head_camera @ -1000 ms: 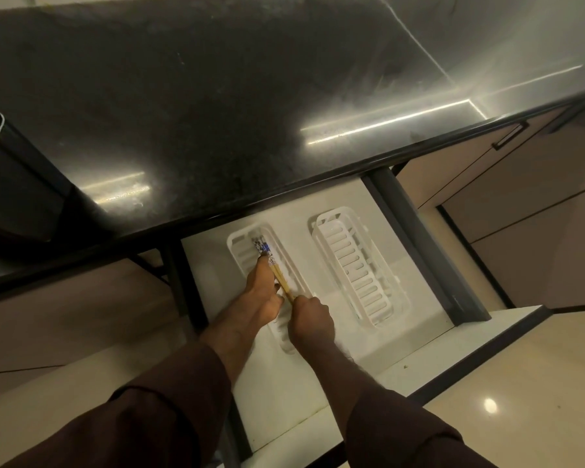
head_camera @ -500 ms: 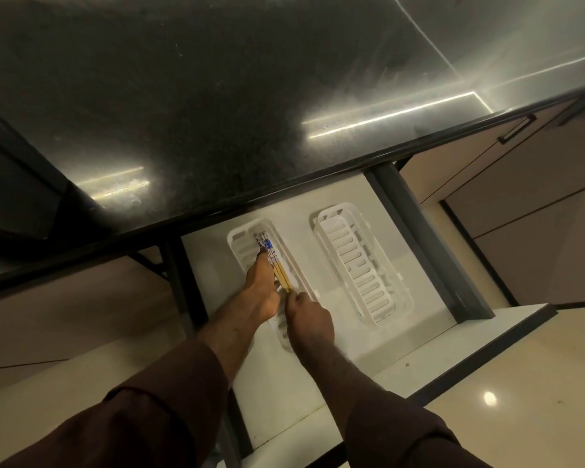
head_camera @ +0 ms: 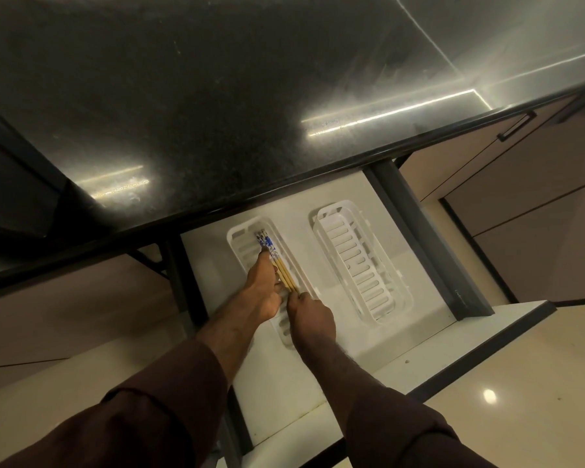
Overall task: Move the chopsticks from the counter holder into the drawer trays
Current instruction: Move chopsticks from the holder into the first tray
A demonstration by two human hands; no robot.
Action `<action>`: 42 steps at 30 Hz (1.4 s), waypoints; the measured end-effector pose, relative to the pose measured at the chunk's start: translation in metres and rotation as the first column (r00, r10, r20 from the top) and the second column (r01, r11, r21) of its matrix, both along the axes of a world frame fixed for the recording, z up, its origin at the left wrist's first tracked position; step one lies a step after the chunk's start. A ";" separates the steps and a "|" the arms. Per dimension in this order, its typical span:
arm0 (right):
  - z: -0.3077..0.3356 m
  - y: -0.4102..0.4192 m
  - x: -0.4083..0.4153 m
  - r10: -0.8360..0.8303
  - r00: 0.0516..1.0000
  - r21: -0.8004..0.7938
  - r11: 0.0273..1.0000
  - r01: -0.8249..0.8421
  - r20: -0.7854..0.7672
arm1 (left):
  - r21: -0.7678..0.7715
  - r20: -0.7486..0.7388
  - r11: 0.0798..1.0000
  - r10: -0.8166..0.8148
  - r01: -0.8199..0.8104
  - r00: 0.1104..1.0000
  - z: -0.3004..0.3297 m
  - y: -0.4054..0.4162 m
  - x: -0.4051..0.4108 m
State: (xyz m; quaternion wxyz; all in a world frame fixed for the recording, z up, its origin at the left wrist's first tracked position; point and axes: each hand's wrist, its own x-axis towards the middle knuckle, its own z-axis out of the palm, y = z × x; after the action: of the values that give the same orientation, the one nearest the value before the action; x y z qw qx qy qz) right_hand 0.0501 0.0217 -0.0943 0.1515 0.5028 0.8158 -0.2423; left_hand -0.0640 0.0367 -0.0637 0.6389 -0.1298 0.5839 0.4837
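Note:
A bundle of wooden chopsticks [head_camera: 277,261] with blue-and-white patterned ends lies lengthwise in the left white slotted tray [head_camera: 240,238] of the open drawer. My left hand [head_camera: 262,292] rests along the chopsticks' left side, fingers extended toward the patterned ends. My right hand [head_camera: 309,320] meets the bundle's near ends, fingers curled over them; the tips are hidden beneath it. The right white tray [head_camera: 355,265] holds nothing. The dark chopstick holder [head_camera: 11,170] stands on the counter at the far left.
The black stone counter [head_camera: 250,113] overhangs the back of the white drawer [head_camera: 419,336]. The drawer's dark side rail [head_camera: 429,244] runs along its right. Beige cabinet fronts with a dark handle [head_camera: 517,125] stand at right. Glossy floor lies below.
The chopsticks have settled flatter into the left tray, and both hands have shifted slightly along them. My right hand has drawn a little nearer to the bundle's near ends.

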 end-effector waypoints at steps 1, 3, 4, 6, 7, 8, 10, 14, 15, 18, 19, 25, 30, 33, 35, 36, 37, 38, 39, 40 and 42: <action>-0.001 0.001 0.000 -0.002 1.000 -0.001 1.000 0.002 -0.010 | 0.010 0.006 1.000 -0.012 0.012 1.000 0.002 -0.001 0.000; -0.001 0.001 0.001 0.002 1.000 0.007 1.000 -0.002 -0.016 | 0.011 0.023 1.000 -0.003 0.003 1.000 0.006 -0.002 0.000; 0.001 0.001 -0.001 -0.005 1.000 0.004 1.000 0.005 -0.007 | 0.002 0.023 1.000 0.019 -0.019 1.000 0.009 -0.003 -0.001; 0.009 -0.002 -0.002 -0.011 1.000 0.014 1.000 0.011 -0.015 | 0.012 0.020 1.000 0.015 -0.015 1.000 0.012 -0.004 -0.002; 0.011 -0.003 -0.002 -0.007 1.000 0.047 0.999 0.008 -0.022 | 0.021 0.015 1.000 0.018 -0.018 1.000 0.013 -0.006 -0.003; 0.017 -0.004 -0.004 0.007 1.000 0.084 0.996 -0.006 -0.016 | 0.027 0.019 1.000 0.010 -0.011 1.000 0.015 -0.008 -0.003; 0.028 -0.006 -0.007 0.006 0.999 0.139 0.990 0.000 -0.043 | 0.031 0.011 0.999 -0.017 0.016 1.000 0.019 -0.012 -0.004; 0.056 -0.003 -0.012 -0.075 0.991 0.176 0.980 0.094 -0.111 | 0.048 -0.029 0.998 -0.033 0.035 0.999 0.037 -0.020 -0.011; 0.063 -0.001 -0.013 -0.091 0.988 0.178 0.978 0.113 -0.126 | 0.056 -0.054 0.997 -0.046 0.049 0.997 0.041 -0.022 -0.012; 0.087 0.001 -0.018 -0.186 0.967 0.180 0.959 0.217 -0.175 | 0.086 -0.106 0.988 -0.118 0.128 0.987 0.058 -0.028 -0.020; 0.095 0.002 -0.021 -0.217 0.956 0.180 0.950 0.254 -0.199 | 0.095 -0.122 0.983 -0.144 0.156 0.982 0.063 -0.031 -0.023; 0.147 -0.006 -0.036 -0.259 0.881 0.203 0.911 0.359 -0.396 | 0.190 -0.275 0.949 -0.196 0.253 0.941 0.098 -0.050 -0.031; 0.193 -0.018 -0.046 -0.202 0.823 0.208 0.910 0.358 -0.530 | 0.264 -0.399 0.954 -0.029 0.145 0.917 0.137 -0.067 -0.040; 0.219 -0.031 -0.052 -0.161 0.780 0.207 0.914 0.349 -0.605 | 0.323 -0.459 0.942 0.070 0.092 0.886 0.168 -0.087 -0.046; 0.234 -0.039 -0.057 -0.123 0.758 0.218 0.917 0.334 -0.641 | 0.348 -0.501 0.933 0.103 0.091 0.859 0.187 -0.099 -0.051; 0.241 -0.044 -0.060 -0.102 0.750 0.223 0.921 0.319 -0.654 | 0.361 -0.517 0.928 0.118 0.091 0.848 0.196 -0.106 -0.054; 0.247 -0.048 -0.063 -0.083 0.741 0.225 0.925 0.306 -0.666 | 0.377 -0.530 0.922 0.135 0.090 0.837 0.205 -0.113 -0.058; 0.253 -0.053 -0.067 -0.063 0.729 0.227 0.929 0.292 -0.681 | 0.394 -0.540 0.915 0.154 0.086 0.828 0.213 -0.121 -0.062; 0.259 -0.057 -0.072 -0.042 0.715 0.230 0.932 0.280 -0.698 | 0.410 -0.549 0.908 0.175 0.081 0.817 0.221 -0.128 -0.067; 0.265 -0.061 -0.076 -0.022 0.703 0.235 0.935 0.267 -0.711 | 0.424 -0.556 0.902 0.192 0.077 0.808 0.228 -0.134 -0.073; 0.276 -0.070 -0.091 0.019 0.684 0.247 0.939 0.237 -0.729 | 0.444 -0.567 0.894 0.232 0.057 0.791 0.241 -0.148 -0.086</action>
State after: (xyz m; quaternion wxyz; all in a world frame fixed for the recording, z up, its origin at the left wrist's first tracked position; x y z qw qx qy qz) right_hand -0.0404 -0.0486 0.1815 -0.2805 0.4327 0.8054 -0.2924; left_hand -0.1505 -0.1112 0.1777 0.4065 0.1516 0.6261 0.6479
